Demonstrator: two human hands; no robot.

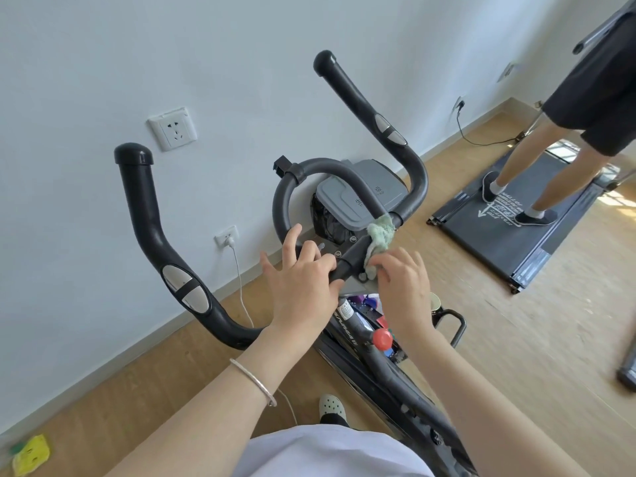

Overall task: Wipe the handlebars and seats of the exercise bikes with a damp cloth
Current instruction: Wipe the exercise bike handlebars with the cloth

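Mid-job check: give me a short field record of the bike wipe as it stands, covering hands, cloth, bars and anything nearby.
left hand: on the centre bar of the handlebars, some fingers spread; grip unclear
right hand: holds the cloth against the centre bar
cloth: pale green, bunched, draped over the bar
seat: not in view
nearby: a person stands on a treadmill to the right
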